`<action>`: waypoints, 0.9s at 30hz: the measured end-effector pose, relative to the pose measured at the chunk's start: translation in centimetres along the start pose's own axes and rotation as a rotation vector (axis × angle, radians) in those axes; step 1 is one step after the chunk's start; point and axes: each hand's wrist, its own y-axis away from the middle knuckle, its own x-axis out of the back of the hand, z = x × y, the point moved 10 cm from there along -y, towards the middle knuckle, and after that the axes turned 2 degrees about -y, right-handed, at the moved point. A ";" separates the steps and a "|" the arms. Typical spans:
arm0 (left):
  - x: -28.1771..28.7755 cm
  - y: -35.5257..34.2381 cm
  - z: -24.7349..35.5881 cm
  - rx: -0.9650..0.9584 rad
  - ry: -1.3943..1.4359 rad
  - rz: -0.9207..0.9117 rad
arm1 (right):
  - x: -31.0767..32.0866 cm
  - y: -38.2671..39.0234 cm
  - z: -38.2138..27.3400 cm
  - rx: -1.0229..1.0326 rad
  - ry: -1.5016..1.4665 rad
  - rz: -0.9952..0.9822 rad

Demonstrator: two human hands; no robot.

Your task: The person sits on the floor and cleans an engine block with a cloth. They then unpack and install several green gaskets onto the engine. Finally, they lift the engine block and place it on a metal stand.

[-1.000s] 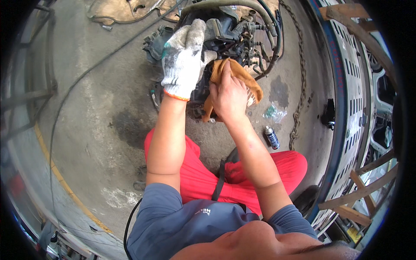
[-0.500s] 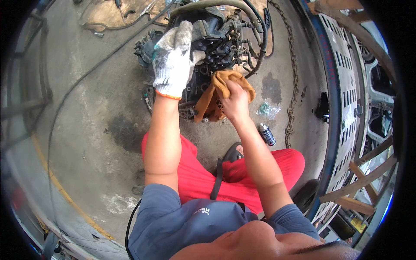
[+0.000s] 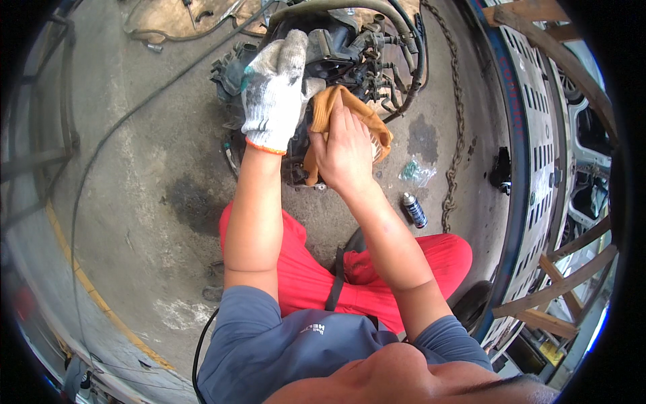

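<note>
Knit cotton glove, soft tan cloth — greasy metal engine

Engine on the floor ahead, spray can and chain to its right.

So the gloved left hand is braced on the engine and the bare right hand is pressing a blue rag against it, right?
Not quite: the rag is orange-tan, not blue. The head view shows the left hand in a white knit work glove resting on the engine, while the bare right hand presses the rag against the engine's side.
</note>
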 end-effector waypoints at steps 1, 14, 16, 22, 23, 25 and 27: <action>0.4 -0.1 0.5 -0.040 -0.020 0.017 | 0.3 -0.2 -0.2 0.003 0.017 0.014; -1.1 0.8 -2.0 0.526 0.656 0.120 | 3.6 -3.2 2.3 -0.122 -0.146 0.076; 0.2 -0.6 -1.7 0.139 0.124 0.092 | 3.0 -1.8 3.2 -0.138 -0.175 0.064; 0.4 -0.4 1.4 -0.118 -0.044 0.099 | -2.9 4.5 10.9 -0.669 -1.302 0.056; 0.3 -0.3 0.8 -0.105 -0.012 0.122 | -2.6 4.2 10.4 -0.690 -1.355 0.075; 0.4 -0.1 0.1 -0.079 0.043 0.142 | -2.7 2.8 10.2 -0.627 -1.352 0.126; 0.2 -0.1 0.1 -0.034 0.084 0.139 | -1.7 0.5 9.6 -0.472 -1.090 0.218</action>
